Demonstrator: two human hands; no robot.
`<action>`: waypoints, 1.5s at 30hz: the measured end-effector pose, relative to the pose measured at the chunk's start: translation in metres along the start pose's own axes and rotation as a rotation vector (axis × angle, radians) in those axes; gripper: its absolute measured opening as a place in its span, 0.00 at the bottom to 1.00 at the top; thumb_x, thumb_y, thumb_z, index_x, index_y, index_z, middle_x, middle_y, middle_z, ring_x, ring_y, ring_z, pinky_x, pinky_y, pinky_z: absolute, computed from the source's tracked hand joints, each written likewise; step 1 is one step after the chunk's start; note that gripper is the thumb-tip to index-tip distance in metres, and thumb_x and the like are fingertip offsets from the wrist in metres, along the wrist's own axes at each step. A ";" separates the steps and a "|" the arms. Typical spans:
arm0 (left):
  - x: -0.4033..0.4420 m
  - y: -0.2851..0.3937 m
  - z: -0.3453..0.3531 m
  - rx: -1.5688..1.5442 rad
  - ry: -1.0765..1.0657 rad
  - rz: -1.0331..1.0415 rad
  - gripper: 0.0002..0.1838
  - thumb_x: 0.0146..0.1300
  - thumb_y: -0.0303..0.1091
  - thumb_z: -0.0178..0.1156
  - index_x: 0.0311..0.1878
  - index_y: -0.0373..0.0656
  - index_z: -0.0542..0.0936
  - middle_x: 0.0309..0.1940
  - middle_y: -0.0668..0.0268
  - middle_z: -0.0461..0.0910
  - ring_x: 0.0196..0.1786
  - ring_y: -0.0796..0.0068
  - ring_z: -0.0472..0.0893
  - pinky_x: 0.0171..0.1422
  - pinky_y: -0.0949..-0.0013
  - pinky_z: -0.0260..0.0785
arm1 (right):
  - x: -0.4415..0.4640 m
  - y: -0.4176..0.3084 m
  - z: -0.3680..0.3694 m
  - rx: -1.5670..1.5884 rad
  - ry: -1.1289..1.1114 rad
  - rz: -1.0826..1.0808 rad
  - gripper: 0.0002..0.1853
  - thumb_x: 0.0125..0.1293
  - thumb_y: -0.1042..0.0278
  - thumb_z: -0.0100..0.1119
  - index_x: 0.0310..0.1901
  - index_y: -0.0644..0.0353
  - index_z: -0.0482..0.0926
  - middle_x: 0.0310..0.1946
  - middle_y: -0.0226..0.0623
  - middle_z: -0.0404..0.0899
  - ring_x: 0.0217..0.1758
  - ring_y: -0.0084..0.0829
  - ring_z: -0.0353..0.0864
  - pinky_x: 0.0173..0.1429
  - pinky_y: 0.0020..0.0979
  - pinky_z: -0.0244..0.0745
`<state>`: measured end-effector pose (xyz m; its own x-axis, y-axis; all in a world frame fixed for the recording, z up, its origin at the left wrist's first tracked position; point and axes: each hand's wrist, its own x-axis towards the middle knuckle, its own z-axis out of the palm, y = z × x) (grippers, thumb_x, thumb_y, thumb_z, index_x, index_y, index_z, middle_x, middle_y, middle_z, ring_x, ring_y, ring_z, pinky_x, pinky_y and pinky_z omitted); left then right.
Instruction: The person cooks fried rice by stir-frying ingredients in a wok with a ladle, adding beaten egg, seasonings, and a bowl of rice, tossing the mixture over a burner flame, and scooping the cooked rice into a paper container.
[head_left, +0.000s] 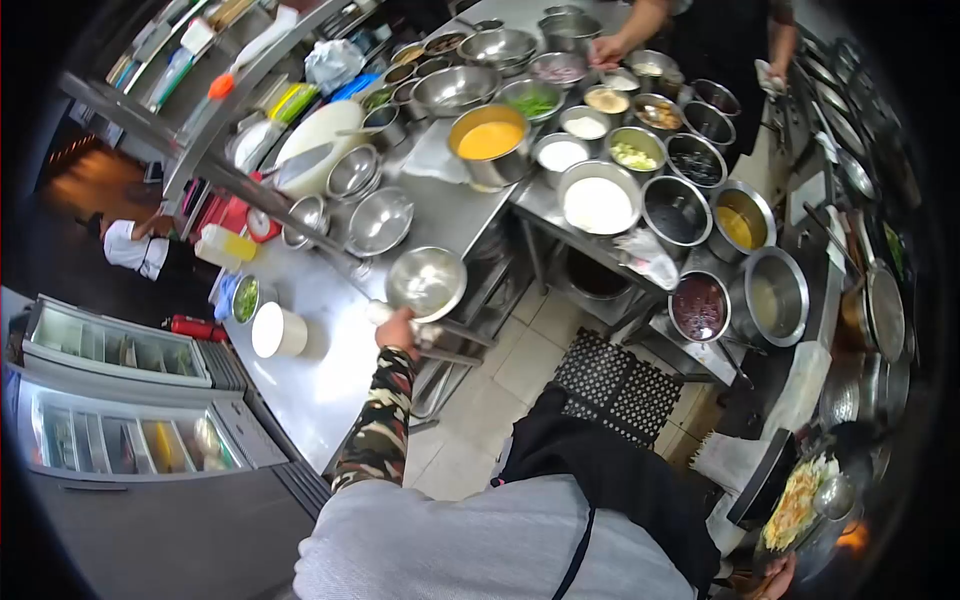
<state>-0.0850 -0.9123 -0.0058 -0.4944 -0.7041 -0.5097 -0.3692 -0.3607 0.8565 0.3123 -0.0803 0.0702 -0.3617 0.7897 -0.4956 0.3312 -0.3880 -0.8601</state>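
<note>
My left hand (398,330), in a camouflage sleeve, is closed on the rim of a shallow steel bowl (427,283) at the worktable's edge. A whitish cloth (380,312) lies beside my fingers. At the bottom right, my right hand (776,578) is closed at the near edge of a dark pan (772,538); the frame cuts it off and its grip is partly hidden. Shredded, pale and orange food (800,500) fills the pan, and a steel ladle (833,497) rests over it. Flame (853,537) glows beside the pan.
Steel bowls (380,222) and a white tub (279,331) stand on the left worktable (330,385). Pots of orange sauce (489,140), white cream (598,205) and dark red sauce (699,305) crowd the counter ahead. Another person's hand (607,52) reaches over the far containers. A perforated mat (622,390) covers the floor.
</note>
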 end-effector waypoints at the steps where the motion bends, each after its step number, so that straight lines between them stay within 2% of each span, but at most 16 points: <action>1: 0.002 0.015 -0.011 -0.133 0.076 -0.066 0.17 0.45 0.32 0.61 0.36 0.27 0.76 0.30 0.56 0.78 0.26 0.60 0.78 0.32 0.60 0.73 | 0.050 0.018 -0.028 0.145 -0.096 -0.036 0.09 0.69 0.58 0.48 0.35 0.52 0.69 0.17 0.21 0.61 0.13 0.15 0.57 0.12 0.20 0.55; 3: 0.011 0.027 -0.021 -0.370 0.091 -0.096 0.17 0.44 0.31 0.62 0.37 0.28 0.76 0.30 0.55 0.77 0.27 0.60 0.78 0.31 0.59 0.73 | -0.079 -0.035 0.122 0.426 0.068 0.021 0.15 0.69 0.58 0.48 0.24 0.49 0.62 0.14 0.20 0.59 0.13 0.16 0.58 0.16 0.19 0.58; 7: 0.054 -0.011 -0.071 -0.234 -0.157 -0.148 0.26 0.67 0.55 0.44 0.39 0.40 0.78 0.29 0.61 0.77 0.20 0.66 0.73 0.25 0.64 0.70 | -0.083 -0.038 0.110 0.013 0.103 -0.075 0.07 0.67 0.64 0.48 0.43 0.46 0.61 0.16 0.23 0.62 0.13 0.19 0.60 0.15 0.22 0.58; 12: -0.088 -0.029 0.064 -0.068 -0.905 -0.519 0.11 0.62 0.42 0.53 0.40 0.45 0.75 0.26 0.65 0.75 0.27 0.67 0.77 0.34 0.63 0.72 | -0.178 -0.008 0.112 -0.433 0.497 -0.105 0.28 0.65 0.71 0.48 0.67 0.42 0.60 0.18 0.27 0.66 0.12 0.22 0.63 0.13 0.26 0.59; 14: -0.156 -0.054 0.135 0.260 -0.842 -0.544 0.12 0.57 0.38 0.56 0.42 0.44 0.74 0.28 0.63 0.76 0.30 0.66 0.78 0.37 0.62 0.73 | -0.184 0.005 0.108 -0.150 0.363 -0.075 0.28 0.62 0.75 0.50 0.65 0.46 0.65 0.17 0.27 0.66 0.13 0.20 0.64 0.13 0.26 0.58; 18: -0.311 -0.119 0.252 0.671 -1.429 -0.838 0.14 0.54 0.37 0.56 0.43 0.43 0.74 0.31 0.63 0.77 0.34 0.67 0.80 0.40 0.63 0.74 | -0.170 -0.032 0.116 0.044 0.347 0.035 0.27 0.64 0.70 0.52 0.65 0.50 0.63 0.23 0.28 0.68 0.17 0.24 0.67 0.17 0.28 0.66; 23: -0.515 -0.190 0.311 1.029 -1.917 -1.082 0.15 0.63 0.41 0.47 0.41 0.40 0.76 0.33 0.60 0.81 0.33 0.65 0.82 0.42 0.61 0.76 | -0.160 -0.094 0.040 0.636 -0.505 -0.441 0.22 0.63 0.56 0.57 0.51 0.56 0.61 0.34 0.36 0.67 0.32 0.31 0.72 0.35 0.32 0.76; 25: -0.566 -0.250 0.330 1.214 -1.890 -1.271 0.14 0.63 0.40 0.47 0.40 0.40 0.77 0.31 0.60 0.81 0.31 0.65 0.82 0.43 0.62 0.76 | -0.138 -0.105 0.002 0.206 -0.205 -0.556 0.15 0.60 0.67 0.58 0.45 0.57 0.66 0.29 0.34 0.69 0.30 0.28 0.71 0.35 0.29 0.71; 27: -0.556 -0.384 0.342 1.130 -2.358 -0.671 0.14 0.64 0.38 0.47 0.41 0.39 0.77 0.31 0.60 0.81 0.32 0.65 0.82 0.44 0.61 0.76 | -0.117 -0.129 -0.020 -0.435 0.358 -0.591 0.07 0.57 0.76 0.59 0.35 0.59 0.71 0.25 0.32 0.70 0.26 0.25 0.70 0.33 0.26 0.68; 28: -0.552 -0.449 0.348 1.072 -2.490 -0.315 0.13 0.65 0.37 0.47 0.42 0.39 0.77 0.31 0.60 0.81 0.33 0.64 0.82 0.45 0.60 0.76 | -0.092 -0.142 -0.026 -0.248 0.580 -0.771 0.07 0.57 0.73 0.60 0.29 0.58 0.70 0.23 0.30 0.70 0.24 0.25 0.69 0.32 0.26 0.67; 30: -0.619 -0.411 0.351 1.403 -1.943 -0.879 0.15 0.66 0.38 0.44 0.42 0.39 0.77 0.32 0.60 0.81 0.34 0.63 0.82 0.47 0.60 0.76 | -0.050 -0.169 -0.055 0.248 0.789 -0.941 0.13 0.59 0.68 0.61 0.21 0.56 0.68 0.19 0.28 0.68 0.21 0.23 0.66 0.29 0.26 0.64; 33: -0.715 -0.399 0.402 1.449 -1.993 -1.149 0.19 0.68 0.41 0.39 0.43 0.38 0.75 0.33 0.59 0.81 0.36 0.63 0.82 0.47 0.57 0.75 | -0.054 -0.248 -0.087 0.626 0.761 -1.089 0.17 0.62 0.60 0.59 0.20 0.54 0.65 0.14 0.26 0.60 0.17 0.22 0.60 0.23 0.27 0.59; 39: -0.709 -0.489 0.444 1.455 -1.971 -0.726 0.37 0.44 0.45 0.68 0.57 0.36 0.69 0.53 0.52 0.74 0.50 0.61 0.76 0.51 0.58 0.70 | 0.023 -0.216 -0.112 0.544 0.926 -1.300 0.14 0.64 0.66 0.54 0.21 0.54 0.66 0.12 0.26 0.59 0.14 0.24 0.63 0.21 0.26 0.62; 40: -0.706 -0.496 0.445 1.450 -1.963 -0.693 0.37 0.45 0.45 0.68 0.57 0.35 0.69 0.52 0.51 0.74 0.50 0.60 0.76 0.50 0.57 0.70 | 0.083 -0.164 -0.118 0.648 0.759 -1.385 0.12 0.61 0.71 0.56 0.21 0.55 0.67 0.13 0.28 0.62 0.12 0.26 0.64 0.19 0.29 0.65; 41: -0.704 -0.502 0.445 1.445 -1.955 -0.660 0.37 0.46 0.45 0.67 0.57 0.34 0.69 0.52 0.51 0.75 0.50 0.60 0.76 0.50 0.56 0.71 | 0.122 -0.121 -0.093 0.412 0.992 -0.900 0.12 0.59 0.74 0.57 0.21 0.55 0.66 0.12 0.28 0.62 0.10 0.26 0.63 0.18 0.29 0.64; 45: -0.698 -0.418 0.430 1.431 -1.860 -0.709 0.21 0.55 0.40 0.58 0.48 0.35 0.72 0.41 0.54 0.78 0.44 0.62 0.79 0.43 0.57 0.73 | 0.043 -0.212 -0.051 0.661 0.752 -0.909 0.11 0.59 0.75 0.56 0.23 0.53 0.65 0.10 0.24 0.57 0.09 0.22 0.59 0.16 0.28 0.56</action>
<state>0.0758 -0.0072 -0.0436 0.2954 0.5802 -0.7590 -0.3933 0.7979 0.4569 0.2709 0.0599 0.2370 0.4043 0.8713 0.2782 -0.3227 0.4206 -0.8479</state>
